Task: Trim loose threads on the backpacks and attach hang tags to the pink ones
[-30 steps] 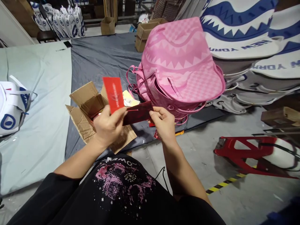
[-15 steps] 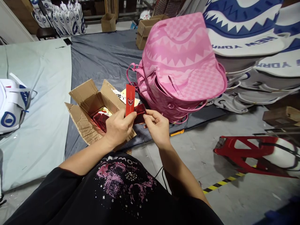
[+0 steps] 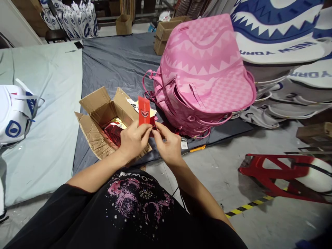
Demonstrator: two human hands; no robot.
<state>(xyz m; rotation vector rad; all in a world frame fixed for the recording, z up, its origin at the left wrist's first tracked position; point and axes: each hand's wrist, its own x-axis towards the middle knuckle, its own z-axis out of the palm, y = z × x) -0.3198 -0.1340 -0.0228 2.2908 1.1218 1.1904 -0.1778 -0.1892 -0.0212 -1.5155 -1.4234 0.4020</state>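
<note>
In front of my body, my left hand (image 3: 135, 138) pinches a red hang tag (image 3: 144, 112) with a toothed-mouth print, held upright between thumb and fingers. My right hand (image 3: 167, 142) is closed in a pinch, its fingertips meeting those of the left at the tag's lower edge. What it grips there is too small to make out. A dark red piece (image 3: 152, 121) shows just beside the tag, above the fingertips. Behind my left hand stands an open cardboard box (image 3: 90, 129) with shiny dark red packets (image 3: 113, 133) inside. A pink backpack (image 3: 202, 69) stands beyond my right hand.
White-and-blue backpacks (image 3: 277, 41) are stacked at the right, and another white backpack (image 3: 12, 114) lies at the left. A white label (image 3: 184, 143) and an orange cutter-like object (image 3: 197, 148) lie near the table's front edge. A red stool (image 3: 275, 173) is on the floor.
My right hand has moved left, closer to my left hand. Less of the dark red piece shows between them. The white label below the pink backpack has come into view.
</note>
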